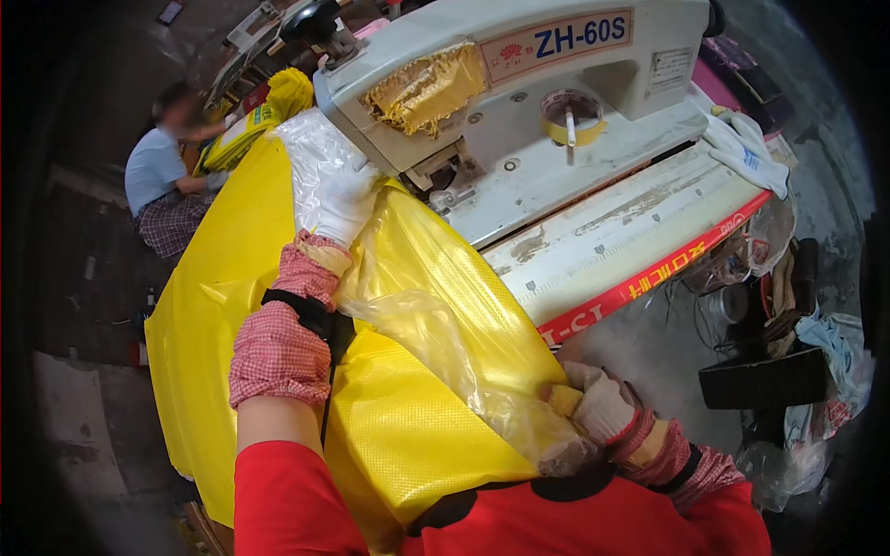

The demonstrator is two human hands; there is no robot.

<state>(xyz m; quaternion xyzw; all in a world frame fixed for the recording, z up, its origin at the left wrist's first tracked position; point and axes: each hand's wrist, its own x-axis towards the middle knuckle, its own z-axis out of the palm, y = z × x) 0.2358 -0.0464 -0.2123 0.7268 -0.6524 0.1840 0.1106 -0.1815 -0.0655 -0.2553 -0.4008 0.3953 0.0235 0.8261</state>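
Note:
A large yellow woven bag (426,408) lies across my lap and reaches up to a grey industrial sewing machine (519,102). A clear plastic liner (408,320) runs along the bag, bunched and whitish near the machine's head. My left hand (343,206), in a white glove, rests on the liner close beside the needle area; its fingers blur into the pale plastic. At the lower right, my right hand (598,403), also gloved, is closed on the edge of the yellow bag where the liner gathers. Both forearms wear red checked sleeve covers with black bands.
A tape roll (570,119) hangs on the machine. A spare white glove (746,153) lies at the machine bed's right end. A black box (762,378) and plastic bags stand at right. Another person (158,171) sits far left by folded yellow bags (241,134).

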